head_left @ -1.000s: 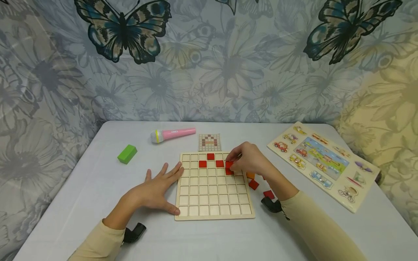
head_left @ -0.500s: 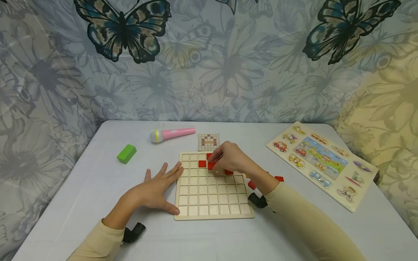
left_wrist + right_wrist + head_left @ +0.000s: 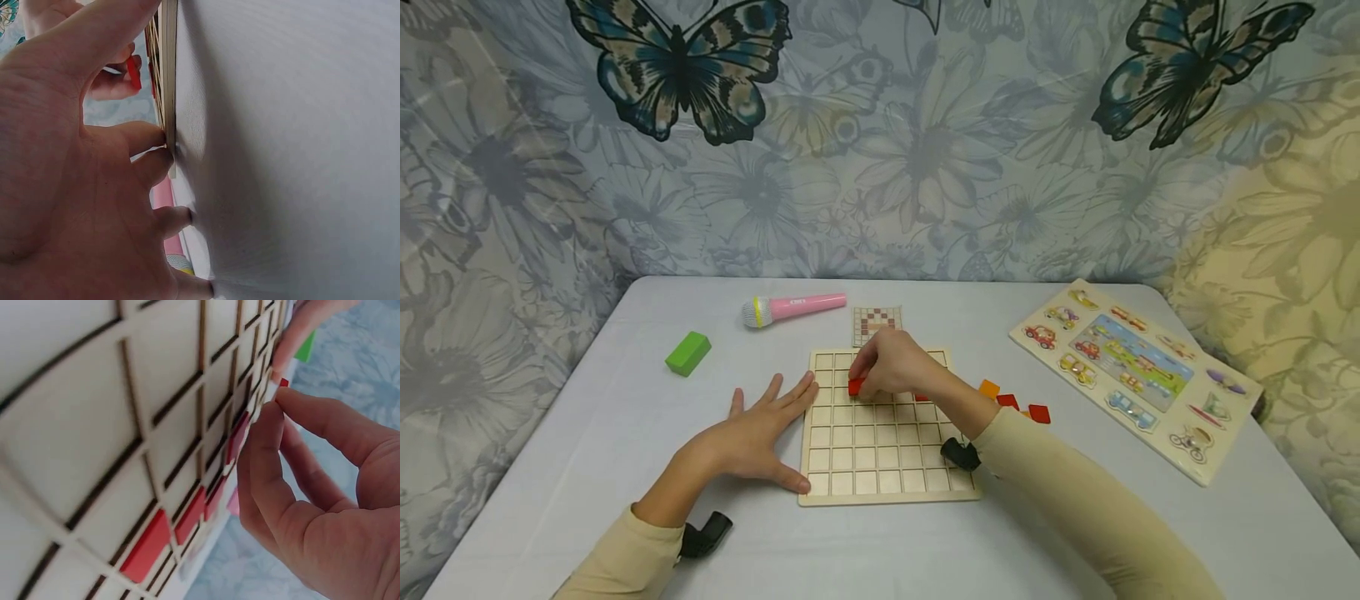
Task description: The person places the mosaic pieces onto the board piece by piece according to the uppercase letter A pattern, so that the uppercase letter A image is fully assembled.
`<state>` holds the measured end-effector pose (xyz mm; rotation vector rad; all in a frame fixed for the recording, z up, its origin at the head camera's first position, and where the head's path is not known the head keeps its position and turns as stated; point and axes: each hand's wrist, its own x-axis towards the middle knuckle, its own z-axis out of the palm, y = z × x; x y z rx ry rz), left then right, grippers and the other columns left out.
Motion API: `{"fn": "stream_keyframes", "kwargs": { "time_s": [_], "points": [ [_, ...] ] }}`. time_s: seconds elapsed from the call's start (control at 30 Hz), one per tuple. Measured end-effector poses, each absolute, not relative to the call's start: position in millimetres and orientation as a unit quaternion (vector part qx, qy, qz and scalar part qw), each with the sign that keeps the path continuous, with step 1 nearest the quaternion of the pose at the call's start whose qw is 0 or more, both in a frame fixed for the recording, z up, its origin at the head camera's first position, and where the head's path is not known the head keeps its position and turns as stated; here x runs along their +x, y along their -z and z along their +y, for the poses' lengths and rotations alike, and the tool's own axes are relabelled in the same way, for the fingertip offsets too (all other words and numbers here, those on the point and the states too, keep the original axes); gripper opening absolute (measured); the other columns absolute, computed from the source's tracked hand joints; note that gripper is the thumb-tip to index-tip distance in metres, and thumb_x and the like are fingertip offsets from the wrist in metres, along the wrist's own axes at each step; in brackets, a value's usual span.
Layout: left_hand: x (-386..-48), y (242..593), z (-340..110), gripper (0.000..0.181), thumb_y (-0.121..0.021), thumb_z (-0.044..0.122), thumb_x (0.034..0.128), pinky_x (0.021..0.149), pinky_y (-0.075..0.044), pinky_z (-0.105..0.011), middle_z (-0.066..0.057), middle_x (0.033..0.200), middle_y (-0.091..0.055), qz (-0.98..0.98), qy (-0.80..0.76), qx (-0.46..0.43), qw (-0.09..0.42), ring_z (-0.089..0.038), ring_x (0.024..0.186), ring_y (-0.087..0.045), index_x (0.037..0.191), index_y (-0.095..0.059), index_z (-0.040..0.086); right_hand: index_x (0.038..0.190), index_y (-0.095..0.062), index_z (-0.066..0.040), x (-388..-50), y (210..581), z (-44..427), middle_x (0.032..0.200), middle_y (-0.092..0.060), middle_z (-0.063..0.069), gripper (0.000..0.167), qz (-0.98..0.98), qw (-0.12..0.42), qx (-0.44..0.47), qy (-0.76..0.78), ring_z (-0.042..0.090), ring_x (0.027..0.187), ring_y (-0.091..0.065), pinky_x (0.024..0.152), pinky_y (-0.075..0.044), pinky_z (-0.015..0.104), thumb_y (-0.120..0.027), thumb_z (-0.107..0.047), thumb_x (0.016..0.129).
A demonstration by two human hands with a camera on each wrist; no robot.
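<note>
A square wooden grid board (image 3: 887, 458) lies on the table, divided into many small cells. My right hand (image 3: 895, 362) is over its upper left part and pinches a red square tile (image 3: 855, 387) between thumb and fingers. That tile is a small red sliver in the right wrist view and tilts upright in the left wrist view (image 3: 134, 72). Several red tiles (image 3: 147, 547) sit in cells of the board, mostly hidden by the right hand in the head view. My left hand (image 3: 752, 446) is spread, its thumb and fingertips touching the board's left edge.
Behind the board lies a small pattern card (image 3: 876, 320), partly covered by the right hand. Red tiles (image 3: 1039, 414) and an orange tile (image 3: 988, 389) lie right of it. Around stand a pink toy microphone (image 3: 797, 308), a green block (image 3: 688, 354) and a vehicle puzzle (image 3: 1135, 375).
My right hand has moved left across the board with the red tile, from the upper right cells to the upper left ones. The left hand has stayed at the board's edge.
</note>
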<state>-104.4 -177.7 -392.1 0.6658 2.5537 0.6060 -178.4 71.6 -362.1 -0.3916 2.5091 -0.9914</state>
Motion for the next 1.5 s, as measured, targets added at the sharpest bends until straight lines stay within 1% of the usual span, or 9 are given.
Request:
{"fn": "stream_keyframes", "kwargs": {
  "time_s": [0.27, 0.5, 0.73, 0.83, 1.03, 1.27, 1.5],
  "points": [
    [-104.5, 391.5, -178.0, 0.135, -0.093, 0.061, 0.0656, 0.109, 0.008, -0.087, 0.0, 0.177, -0.005, 0.922, -0.218, 0.238, 0.216, -0.047, 0.161, 0.002, 0.168, -0.018, 0.016, 0.084, -0.082, -0.011, -182.3, 361.6, 58.4, 0.077, -0.075, -0.001, 0.022, 0.907, 0.2, -0.165, 0.333, 0.014, 0.076, -0.063, 0.063, -0.052, 0.024, -0.086, 0.007, 0.07],
    [-104.3, 391.3, -177.8, 0.135, -0.093, 0.061, 0.0655, 0.109, 0.008, -0.087, 0.0, 0.177, -0.005, 0.921, -0.219, 0.238, 0.217, -0.047, 0.161, 0.003, 0.168, -0.018, 0.016, 0.081, -0.082, -0.01, -183.6, 362.5, 50.9, 0.073, -0.074, -0.001, 0.019, 0.913, 0.202, -0.173, 0.31, 0.013, 0.075, -0.063, 0.061, -0.053, 0.024, -0.086, 0.006, 0.071],
    [-104.5, 392.4, -178.2, 0.135, -0.093, 0.061, 0.0654, 0.109, 0.007, -0.088, -0.001, 0.177, -0.005, 0.921, -0.218, 0.242, 0.213, -0.047, 0.161, 0.002, 0.168, -0.018, 0.016, 0.08, -0.082, -0.013, -184.1, 364.0, 44.5, 0.073, -0.074, -0.003, 0.019, 0.924, 0.197, -0.181, 0.272, 0.014, 0.077, -0.064, 0.064, -0.054, 0.024, -0.089, 0.002, 0.071],
    [-104.2, 392.1, -178.1, 0.135, -0.093, 0.061, 0.0655, 0.109, 0.007, -0.088, -0.001, 0.177, -0.006, 0.921, -0.218, 0.242, 0.213, -0.047, 0.161, 0.002, 0.168, -0.019, 0.016, 0.08, -0.082, -0.013, -183.8, 364.2, 41.8, 0.071, -0.073, -0.004, 0.019, 0.927, 0.196, -0.182, 0.264, 0.014, 0.075, -0.064, 0.062, -0.054, 0.024, -0.089, 0.002, 0.071],
    [-104.6, 392.3, -178.1, 0.134, -0.093, 0.06, 0.0655, 0.109, 0.008, -0.087, 0.0, 0.177, -0.005, 0.921, -0.219, 0.24, 0.215, -0.047, 0.161, 0.002, 0.168, -0.019, 0.016, 0.081, -0.082, -0.011, -183.1, 364.0, 38.1, 0.071, -0.073, -0.003, 0.02, 0.928, 0.196, -0.185, 0.257, 0.013, 0.071, -0.063, 0.06, -0.053, 0.024, -0.088, 0.004, 0.07],
    [-105.1, 392.8, -178.5, 0.134, -0.093, 0.06, 0.066, 0.109, 0.008, -0.087, 0.0, 0.177, -0.005, 0.92, -0.219, 0.244, 0.214, -0.047, 0.161, 0.003, 0.168, -0.018, 0.016, 0.082, -0.081, -0.012, -181.1, 363.3, 38.8, 0.072, -0.071, -0.003, 0.022, 0.928, 0.198, -0.182, 0.257, 0.014, 0.069, -0.06, 0.058, -0.051, 0.024, -0.087, 0.005, 0.07],
    [-104.4, 392.9, -178.4, 0.134, -0.093, 0.06, 0.0659, 0.108, 0.008, -0.088, 0.0, 0.177, -0.005, 0.92, -0.22, 0.244, 0.213, -0.047, 0.161, 0.003, 0.168, -0.018, 0.016, 0.084, -0.082, -0.013, -181.3, 364.0, 40.8, 0.074, -0.071, -0.003, 0.022, 0.927, 0.198, -0.188, 0.257, 0.013, 0.071, -0.06, 0.06, -0.051, 0.023, -0.088, 0.003, 0.071]
  ]
}}
